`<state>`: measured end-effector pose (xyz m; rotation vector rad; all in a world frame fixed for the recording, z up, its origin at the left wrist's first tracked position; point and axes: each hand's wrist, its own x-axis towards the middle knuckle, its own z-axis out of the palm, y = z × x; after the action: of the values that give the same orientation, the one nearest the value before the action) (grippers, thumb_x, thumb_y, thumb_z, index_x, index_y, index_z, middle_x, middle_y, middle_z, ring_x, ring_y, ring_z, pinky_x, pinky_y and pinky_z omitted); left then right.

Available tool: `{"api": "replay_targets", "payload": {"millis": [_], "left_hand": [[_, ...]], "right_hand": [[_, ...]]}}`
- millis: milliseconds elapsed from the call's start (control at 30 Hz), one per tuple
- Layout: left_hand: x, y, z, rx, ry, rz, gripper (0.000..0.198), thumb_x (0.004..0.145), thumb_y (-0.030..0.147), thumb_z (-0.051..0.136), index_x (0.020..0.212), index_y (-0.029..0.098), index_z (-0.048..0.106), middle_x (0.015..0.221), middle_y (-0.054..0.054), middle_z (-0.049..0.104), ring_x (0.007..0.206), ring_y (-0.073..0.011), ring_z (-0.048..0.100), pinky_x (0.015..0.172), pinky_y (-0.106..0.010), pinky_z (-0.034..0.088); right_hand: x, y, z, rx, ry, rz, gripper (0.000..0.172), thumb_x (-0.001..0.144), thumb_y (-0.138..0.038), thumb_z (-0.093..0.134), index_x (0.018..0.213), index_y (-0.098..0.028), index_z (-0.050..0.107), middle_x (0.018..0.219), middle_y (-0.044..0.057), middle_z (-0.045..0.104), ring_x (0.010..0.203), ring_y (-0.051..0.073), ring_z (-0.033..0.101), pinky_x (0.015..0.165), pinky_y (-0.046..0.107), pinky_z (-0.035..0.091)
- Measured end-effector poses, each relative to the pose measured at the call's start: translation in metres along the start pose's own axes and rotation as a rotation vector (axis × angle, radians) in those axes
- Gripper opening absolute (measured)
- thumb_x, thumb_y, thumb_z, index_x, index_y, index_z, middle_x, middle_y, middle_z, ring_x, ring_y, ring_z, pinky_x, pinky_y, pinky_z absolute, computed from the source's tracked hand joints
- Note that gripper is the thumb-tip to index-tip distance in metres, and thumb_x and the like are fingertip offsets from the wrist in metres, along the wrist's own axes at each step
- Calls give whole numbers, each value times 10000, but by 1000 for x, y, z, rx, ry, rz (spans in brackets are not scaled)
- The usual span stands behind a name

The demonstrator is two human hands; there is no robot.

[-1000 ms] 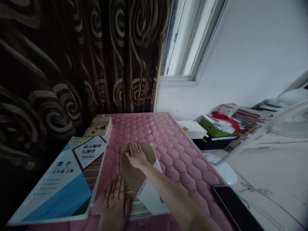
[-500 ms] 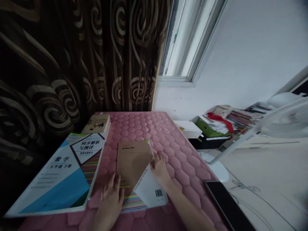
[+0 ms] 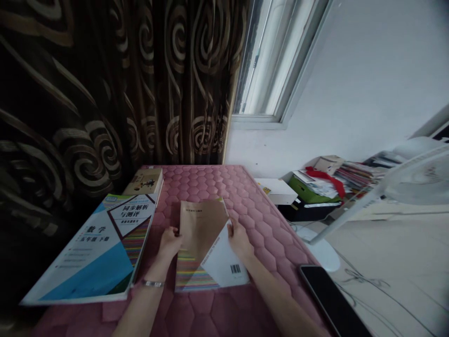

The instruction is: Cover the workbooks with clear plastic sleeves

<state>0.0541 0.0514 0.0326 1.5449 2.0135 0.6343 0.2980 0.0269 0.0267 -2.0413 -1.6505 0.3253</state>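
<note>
A thin workbook [image 3: 196, 234] with a brown, white and striped cover lies in front of me, its barcode at the lower right. My left hand [image 3: 170, 241] is closed on its left edge, thumb toward the cover, a bracelet on the wrist. On the opposite edge, my right hand [image 3: 240, 238] grips with the fingers curled and partly hidden. Left of them a larger blue and white math workbook [image 3: 94, 248] lies flat. Whether the held workbook is lifted off the pink quilted surface [image 3: 261, 234], I cannot tell.
Behind the math workbook is a tan book or box [image 3: 143, 181]. A dark-screened phone [image 3: 331, 299] rests at the right edge. Beyond stand a white fan [image 3: 336, 224], a white box [image 3: 277, 191] and piled papers [image 3: 312, 185]. A patterned curtain [image 3: 182, 84] hangs behind.
My left hand has moved up from the workbook's lower left corner and closed on its left edge. The workbook's near edge has shifted away from me. My right hand keeps to the right edge.
</note>
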Motion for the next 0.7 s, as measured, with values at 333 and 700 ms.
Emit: {"api": "replay_targets", "payload": {"millis": [333,700], "left_hand": [[7,36,15,236,39,176,188,874,173,552,1029,119,645,1056,-153,690,1026,-237,644,849,-308,460],[-87,-2,43,552,9,681,527,945,209,339,1466,221,414,1559,-60,353,1457,-284,258,1162,-583,205]], "right_hand": [[38,7,-7,-205,-72,49,452,975,-213,296,1385,-156,477,1237,178,611,1019,247,659,801,350,510],[-84,-34,27,-298,-19,-300,527,969,-283,343,1479,-159,395,1593,90,254,1460,328,209,1164,586,155]]}}
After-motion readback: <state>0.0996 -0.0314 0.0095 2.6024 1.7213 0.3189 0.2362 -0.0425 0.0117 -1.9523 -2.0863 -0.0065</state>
